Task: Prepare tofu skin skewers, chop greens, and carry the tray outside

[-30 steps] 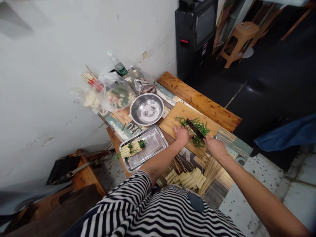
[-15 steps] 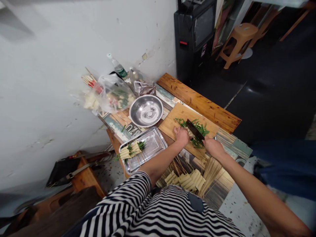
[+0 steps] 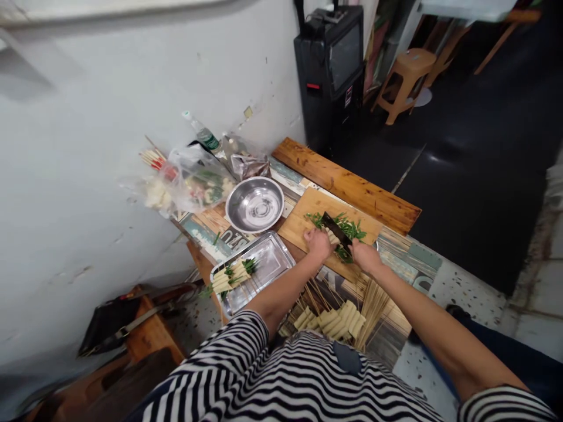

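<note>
My right hand (image 3: 366, 257) is closed round the handle of a dark-bladed kitchen knife (image 3: 336, 229). The blade lies across pale rolls (image 3: 332, 236), which look like tofu skin, and leafy greens (image 3: 354, 227) on a wooden cutting board (image 3: 303, 206). On the blade's left side, my left hand (image 3: 319, 244) presses the rolls against the board with bent fingers; its fingertips are partly hidden. Nearer my body lie several skewered pale rolls (image 3: 338, 321) beside a bundle of bare bamboo skewers (image 3: 373, 310). A metal tray (image 3: 275, 258) bears rolls filled with greens (image 3: 233, 275).
Behind the tray stands a steel bowl (image 3: 255, 205). Plastic bags of food (image 3: 197, 181) and a water bottle (image 3: 204, 133) crowd the wall side. A wooden bench (image 3: 347, 184) runs along the table's far side. Someone's dark-blue trouser leg (image 3: 505, 357) shows at right.
The whole view has shifted slightly. Both hands and the knife keep nearly the same place on the board. The blue-clad leg at right appears lower in the picture.
</note>
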A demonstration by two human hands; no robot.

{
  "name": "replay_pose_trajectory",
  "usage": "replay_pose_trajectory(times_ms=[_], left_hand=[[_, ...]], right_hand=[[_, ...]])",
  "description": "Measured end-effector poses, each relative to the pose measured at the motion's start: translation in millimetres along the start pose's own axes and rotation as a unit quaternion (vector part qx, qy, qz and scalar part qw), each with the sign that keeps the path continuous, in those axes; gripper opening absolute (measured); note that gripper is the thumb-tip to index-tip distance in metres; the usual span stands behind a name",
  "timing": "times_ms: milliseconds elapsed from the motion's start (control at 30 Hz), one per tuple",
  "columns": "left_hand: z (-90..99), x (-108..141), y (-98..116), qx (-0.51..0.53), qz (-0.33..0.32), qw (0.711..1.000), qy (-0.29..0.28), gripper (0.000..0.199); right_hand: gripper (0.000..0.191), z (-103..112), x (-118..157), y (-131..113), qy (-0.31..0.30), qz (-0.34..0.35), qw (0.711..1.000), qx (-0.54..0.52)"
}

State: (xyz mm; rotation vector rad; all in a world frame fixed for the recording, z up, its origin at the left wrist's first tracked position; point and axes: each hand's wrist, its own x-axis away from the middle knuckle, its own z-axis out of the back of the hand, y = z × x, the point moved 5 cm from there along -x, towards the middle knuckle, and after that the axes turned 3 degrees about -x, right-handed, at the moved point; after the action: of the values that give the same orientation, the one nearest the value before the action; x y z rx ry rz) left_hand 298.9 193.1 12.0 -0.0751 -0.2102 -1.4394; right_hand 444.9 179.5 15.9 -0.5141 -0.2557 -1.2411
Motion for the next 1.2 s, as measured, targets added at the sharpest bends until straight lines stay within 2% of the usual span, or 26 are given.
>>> replay_pose_trajectory(times_ms=[100, 167, 267, 300, 367, 433, 500, 567, 667, 767, 833, 867, 900, 933, 1000, 1033, 1100, 1200], left_hand=[[22.2, 9.4, -5.5, 0.001, -0.018, 1.000, 0.022, 0.050], [40.9, 15.5, -10.2, -0.005, -0.064, 0.997, 0.033, 0.066], [65.8, 21.5, -15.2, -0.038, -0.180, 0.983, 0.030, 0.090], [71.8, 22.6, -15.3, -0.057, -0.228, 0.972, 0.023, 0.092], [79.5, 23.7, -13.2, -0.095, -0.325, 0.941, 0.008, 0.081], [82.9, 23.7, -8.2, -0.109, -0.413, 0.904, -0.006, 0.060], [81.9, 22.8, -1.2, -0.085, -0.483, 0.871, -0.027, 0.048], [75.2, 21.4, 6.6, -0.038, -0.534, 0.841, -0.074, 0.047], [56.1, 18.3, 15.4, 0.016, -0.572, 0.799, -0.185, 0.049], [38.3, 11.3, 14.7, 0.029, -0.553, 0.788, -0.267, 0.049], [31.5, 8.8, 8.6, 0.027, -0.533, 0.796, -0.285, 0.049], [29.7, 9.0, 4.4, 0.027, -0.523, 0.806, -0.276, 0.050], [28.6, 9.3, -0.5, 0.030, -0.503, 0.827, -0.248, 0.050], [27.8, 9.5, -6.5, 0.035, -0.466, 0.861, -0.202, 0.050], [25.2, 12.6, -22.3, 0.048, -0.337, 0.937, -0.077, 0.046], [21.5, 17.9, -30.0, 0.056, -0.268, 0.962, -0.021, 0.044], [6.6, 33.5, -37.3, 0.070, -0.182, 0.980, 0.036, 0.049], [-19.6, 51.3, -28.4, 0.085, -0.154, 0.983, 0.044, 0.059]], right_hand=[[0.035, 13.4, 11.7, 9.0, 0.029, -0.004, 0.999, -0.034], [0.035, 26.5, 21.3, 15.9, 0.060, -0.008, 0.997, -0.052], [0.034, 43.8, 34.7, 24.3, 0.095, -0.014, 0.993, -0.068], [0.033, 47.9, 38.4, 26.7, 0.104, -0.019, 0.992, -0.072], [0.033, 52.6, 44.8, 31.5, 0.120, -0.033, 0.989, -0.077], [0.033, 52.6, 49.9, 36.4, 0.132, -0.048, 0.987, -0.083], [0.034, 48.6, 54.2, 41.4, 0.136, -0.062, 0.985, -0.091], [0.035, 42.2, 58.0, 45.5, 0.131, -0.075, 0.984, -0.097], [0.036, 32.7, 62.7, 47.5, 0.114, -0.087, 0.985, -0.093], [0.036, 26.1, 64.6, 45.5, 0.095, -0.097, 0.988, -0.076], [0.036, 24.0, 63.9, 43.1, 0.087, -0.094, 0.990, -0.056], [0.037, 23.5, 63.1, 41.8, 0.081, -0.088, 0.992, -0.044], [0.038, 23.3, 62.2, 40.3, 0.075, -0.080, 0.993, -0.032], [0.038, 23.4, 61.3, 38.7, 0.067, -0.069, 0.995, -0.017], [0.039, 24.2, 60.0, 34.9, 0.051, -0.043, 0.998, 0.015], [0.040, 24.7, 59.6, 32.3, 0.044, -0.026, 0.998, 0.031], [0.040, 25.4, 59.5, 26.6, 0.037, 0.005, 0.998, 0.053], [0.039, 23.1, 58.6, 18.9, 0.029, 0.030, 0.997, 0.071]])
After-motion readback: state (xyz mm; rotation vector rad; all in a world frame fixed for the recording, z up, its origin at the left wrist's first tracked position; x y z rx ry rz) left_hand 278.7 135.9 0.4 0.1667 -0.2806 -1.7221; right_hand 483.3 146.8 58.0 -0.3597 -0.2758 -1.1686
